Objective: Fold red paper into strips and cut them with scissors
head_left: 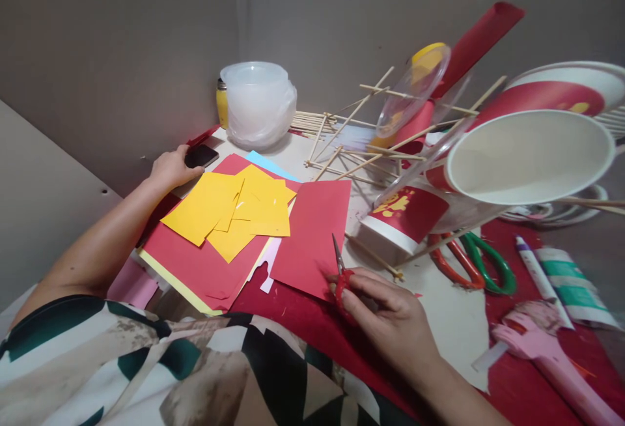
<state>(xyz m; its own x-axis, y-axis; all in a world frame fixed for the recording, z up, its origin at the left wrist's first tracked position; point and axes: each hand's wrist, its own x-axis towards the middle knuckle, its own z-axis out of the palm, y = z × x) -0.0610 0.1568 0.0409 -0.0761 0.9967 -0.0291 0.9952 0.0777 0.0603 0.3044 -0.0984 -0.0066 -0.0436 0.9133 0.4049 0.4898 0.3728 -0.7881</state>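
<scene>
My right hand [390, 318] grips a small pair of scissors [338, 253] by the red handles, its slim blades pointing up and away over a red paper sheet [315, 234]. Off to the left, my left hand [170, 169] has its thumb and fingers round the near end of a dark phone [202, 156] at the table's left edge. Between the hands, several yellow paper pieces [209, 204] overlap on a larger red sheet [166, 247]. Light yellow paper [183, 294] sticks out beneath it, and a cut pink piece [267, 269] lies beside it.
Paper cups [532, 159] and a frame of wooden sticks [361, 152] stand at the right. Larger scissors [493, 269], a marker [537, 276] and a pink glue gun [547, 348] lie nearer me. Plastic tubs [258, 107] stand at the back by the wall.
</scene>
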